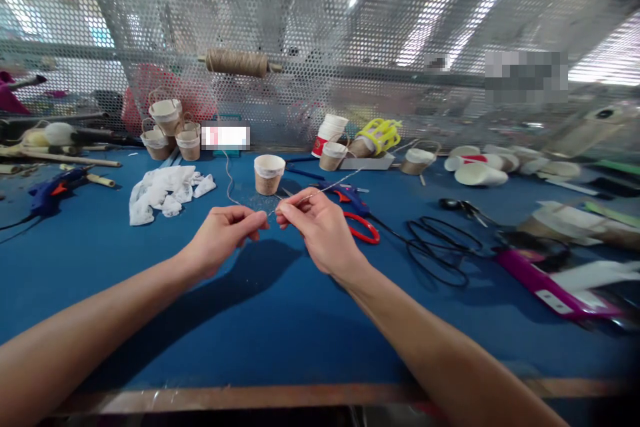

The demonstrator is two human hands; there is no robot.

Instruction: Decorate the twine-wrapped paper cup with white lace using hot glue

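A thin length of twine (pixel 345 177) runs between my hands above the blue tabletop. My left hand (pixel 227 233) pinches it with thumb and forefinger, and a strand rises behind this hand toward the spool of twine (pixel 237 63). Close by on the right, my right hand (pixel 320 223) is also closed on the twine, whose loose end slants up and away. Just beyond both hands stands a small twine-wrapped paper cup (pixel 270 177), upright. Partly covered by my right hand are red-handled scissors (pixel 364 229).
Crumpled white cloth (pixel 163 193) lies left. Glue guns (pixel 55 190) rest on both sides, the right one (pixel 347 197) trailing a black cable (pixel 440 250). Finished little baskets (pixel 165 130) stack at the back left. A purple power strip (pixel 555 283) lies right. Perforated metal mesh (pixel 310 13) closes off the back.
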